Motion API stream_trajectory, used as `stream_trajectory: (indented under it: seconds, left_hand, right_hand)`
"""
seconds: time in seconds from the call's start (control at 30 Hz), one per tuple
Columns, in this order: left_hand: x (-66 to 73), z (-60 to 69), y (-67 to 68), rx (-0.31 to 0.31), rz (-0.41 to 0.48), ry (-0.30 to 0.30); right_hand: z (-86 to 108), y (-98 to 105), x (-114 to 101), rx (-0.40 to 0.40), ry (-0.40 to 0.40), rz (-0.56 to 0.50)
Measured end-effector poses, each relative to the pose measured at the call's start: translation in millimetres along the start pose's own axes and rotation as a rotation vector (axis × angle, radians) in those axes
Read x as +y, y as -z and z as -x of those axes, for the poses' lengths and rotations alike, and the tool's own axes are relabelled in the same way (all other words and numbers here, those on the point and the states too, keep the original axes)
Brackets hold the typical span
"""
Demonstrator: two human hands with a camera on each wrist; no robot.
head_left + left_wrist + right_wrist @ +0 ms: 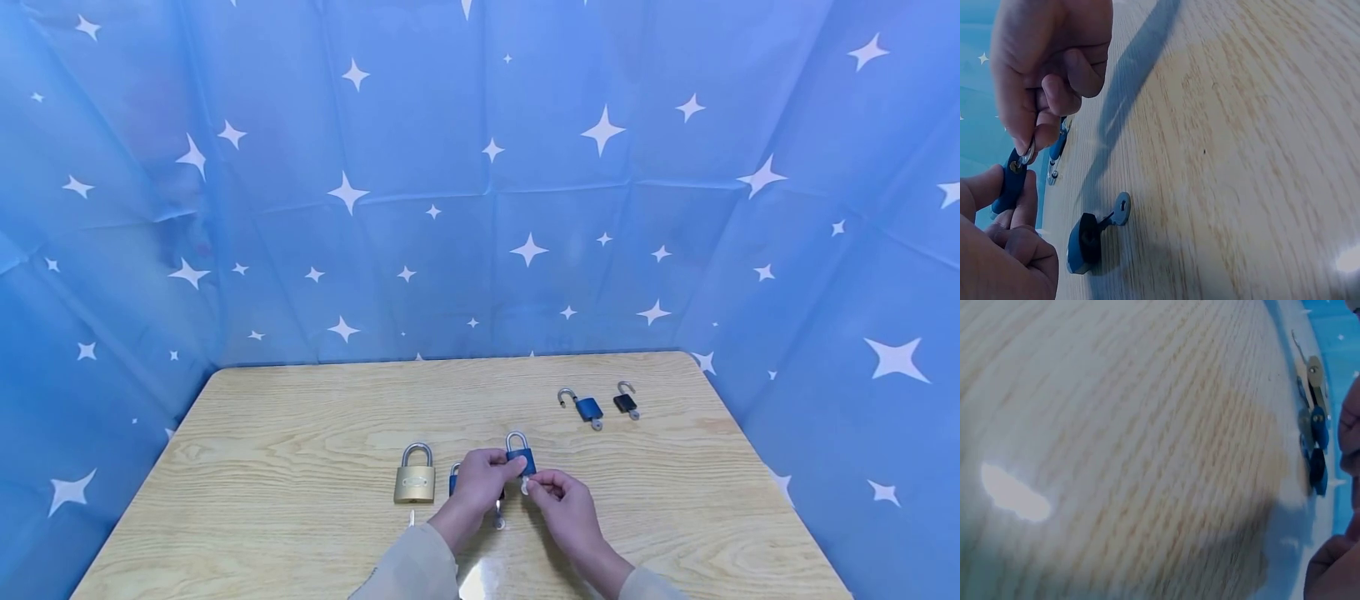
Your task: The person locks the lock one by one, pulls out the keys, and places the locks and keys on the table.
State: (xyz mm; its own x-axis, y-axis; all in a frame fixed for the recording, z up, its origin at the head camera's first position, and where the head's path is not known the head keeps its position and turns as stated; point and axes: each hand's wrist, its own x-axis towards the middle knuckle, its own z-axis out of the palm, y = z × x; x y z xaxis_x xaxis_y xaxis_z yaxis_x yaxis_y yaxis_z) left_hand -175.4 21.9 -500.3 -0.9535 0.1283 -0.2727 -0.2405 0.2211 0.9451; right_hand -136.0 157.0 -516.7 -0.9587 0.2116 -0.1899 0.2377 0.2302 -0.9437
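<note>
My left hand holds a blue padlock by its body, thumb on the front, with the closed shackle pointing away. My right hand pinches a small silver key at the padlock's lower end. In the left wrist view the key sits at the brass keyhole; how deep it goes cannot be told. Beneath the left hand lies a dark padlock with a key sticking out. Another blue padlock is partly hidden behind that hand. The right wrist view catches only part of a hand at its edge.
A large brass padlock lies left of the hands, a loose key below it. Farther back on the right are a blue padlock and a black padlock, both with swung-out shackles and keys. A starry blue curtain surrounds the wooden table.
</note>
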Motion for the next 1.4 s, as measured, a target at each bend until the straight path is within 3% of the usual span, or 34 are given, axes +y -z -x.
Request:
stream_trajectory:
  seconds: [0.47, 0.7, 0.83, 0.97, 1.13, 1.27, 1.4]
  left_hand:
    - [-0.6, -1.8, 0.6, 0.013, -0.005, 0.005]
    - [-0.9, -4.5, 1.6, 0.038, -0.049, 0.012]
    - [1.0, -4.7, 2.1, 0.049, -0.085, -0.014]
    - [2.5, -4.4, 3.7, 0.062, -0.159, -0.027]
    - [3.4, -4.6, 3.7, 0.077, -0.32, -0.011]
    - [3.6, -6.3, 0.7, 0.086, -0.455, -0.031]
    - [3.5, -7.5, -3.9, 0.109, -0.521, -0.051]
  right_hand:
    - [-0.4, 5.5, -5.1, -0.087, -0.011, 0.066]
    - [2.0, 10.6, -6.2, -0.184, 0.001, 0.137]
    - [2.9, 16.3, -7.3, -0.274, 0.003, 0.203]
    - [2.7, 26.3, -11.7, -0.331, 0.027, 0.293]
    - [1.8, 36.0, -16.9, -0.345, 0.053, 0.369]
    - [0.9, 39.8, -20.3, -0.352, 0.035, 0.39]
    - [1.5, 42.2, -22.8, -0.368, -0.012, 0.391]
